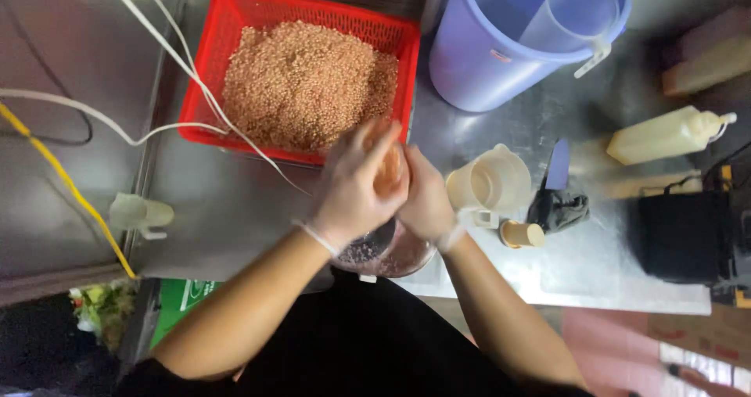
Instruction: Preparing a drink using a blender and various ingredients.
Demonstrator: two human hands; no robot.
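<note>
Steel surface [258, 209] is carrying a red basket [235, 21] w/ brownish grains [301, 80]; purple bucket [485, 61] is sitting right of basket. Below basket, left hand [356, 186] & right hand [422, 197] are cupping grains over a clear jug [391, 256], fingers [383, 143] pressed together — prob. rubbing/dropping step; releasing needs hands staying over jug.
</note>
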